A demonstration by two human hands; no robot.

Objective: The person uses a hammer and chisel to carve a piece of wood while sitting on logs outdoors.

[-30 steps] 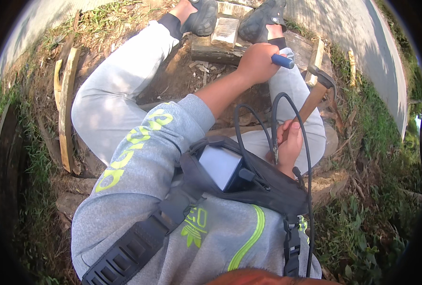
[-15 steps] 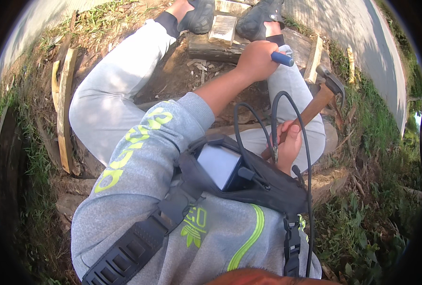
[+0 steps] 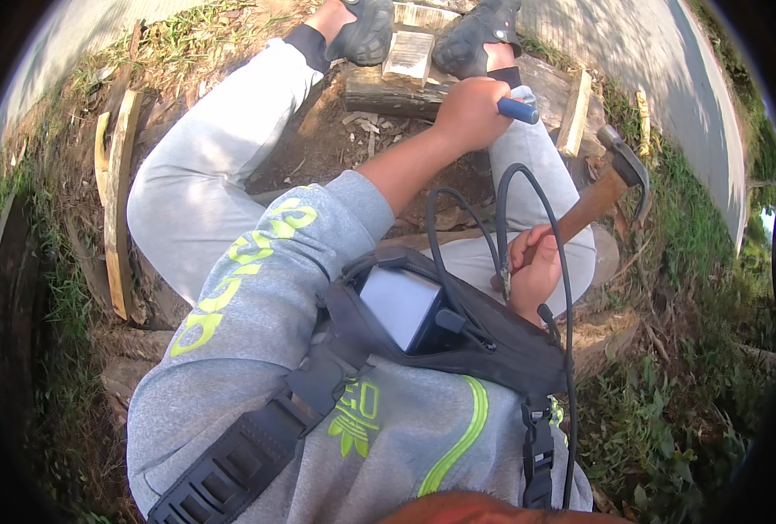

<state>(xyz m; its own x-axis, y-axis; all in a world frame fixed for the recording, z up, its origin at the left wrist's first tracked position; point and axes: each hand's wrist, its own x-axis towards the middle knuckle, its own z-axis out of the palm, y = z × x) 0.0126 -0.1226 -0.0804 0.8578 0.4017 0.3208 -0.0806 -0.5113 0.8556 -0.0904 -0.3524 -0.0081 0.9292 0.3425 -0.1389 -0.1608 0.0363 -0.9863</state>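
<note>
My left hand [image 3: 473, 113] is closed in a fist around a tool with a blue round handle [image 3: 518, 110]. The handle's end sticks out on the right side of the fist; the rest of the tool is hidden. Nearer to me on the right, my right hand [image 3: 535, 272] grips a claw hammer [image 3: 591, 207] by its wooden handle. The hammer's metal head is up and to the right, beyond my right knee. A small pale wooden block [image 3: 407, 58] rests on a thick timber [image 3: 388, 94] between my shoes, just past my left hand.
Black cables [image 3: 541, 196] loop up from a black waist bag [image 3: 423, 306] on my lap, close to my right hand. Split wood strips [image 3: 119, 210] lie at the left, and another wood piece [image 3: 575, 113] is at the right. Wood chips [image 3: 369, 122] litter the dirt between my legs.
The hammer's head has swung a little to the right and toward me, with my right hand turning slightly. My left hand and the blue handle have barely moved.
</note>
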